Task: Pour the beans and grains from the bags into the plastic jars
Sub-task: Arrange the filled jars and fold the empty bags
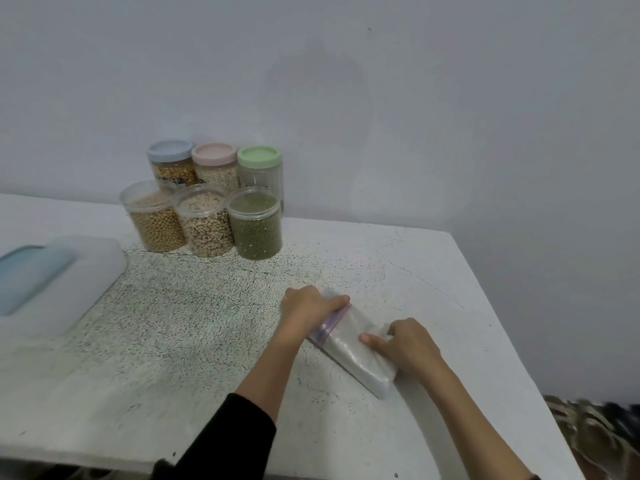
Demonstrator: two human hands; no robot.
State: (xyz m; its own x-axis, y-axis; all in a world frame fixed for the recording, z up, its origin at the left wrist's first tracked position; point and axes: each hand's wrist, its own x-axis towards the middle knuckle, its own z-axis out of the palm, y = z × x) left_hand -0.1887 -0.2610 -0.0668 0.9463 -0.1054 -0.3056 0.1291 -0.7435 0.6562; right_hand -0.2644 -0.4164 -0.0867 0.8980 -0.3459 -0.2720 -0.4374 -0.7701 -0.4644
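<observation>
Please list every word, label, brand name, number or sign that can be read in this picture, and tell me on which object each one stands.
No text can be read in this picture.
Jar with blue lid: a dark band with pale marks low on its wall, too blurred and partly hidden to read.
Jar with green lid: no legible print.
Zip bag under both hands: only a purple seal strip, no print visible.
Blue-and-white container: no visible text.

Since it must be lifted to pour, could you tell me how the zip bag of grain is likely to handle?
The zip bag looks soft and will probably sag. Being well filled, it may feel heavy. Both hands, left and right, already hold it.
</observation>
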